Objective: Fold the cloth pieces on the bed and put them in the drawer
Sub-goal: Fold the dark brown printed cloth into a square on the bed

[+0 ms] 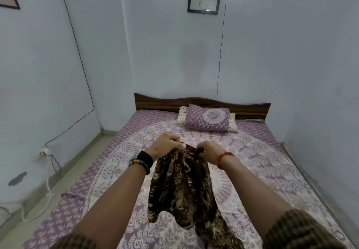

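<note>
Cloth [182, 186], brown and patterned, hangs bunched above the middle of the bed [281, 180], its lower end trailing onto the near part of the sheet. Both hands pinch its top edge close together: the left hand [165, 145] with curled fingers on the left corner, the right hand [210, 149] gripping the right. A watch [142, 159] sits on the left wrist, a bead bracelet [223, 158] on the right. Pillows [207, 119] lie at the far end against the wooden headboard [165, 104].
</note>
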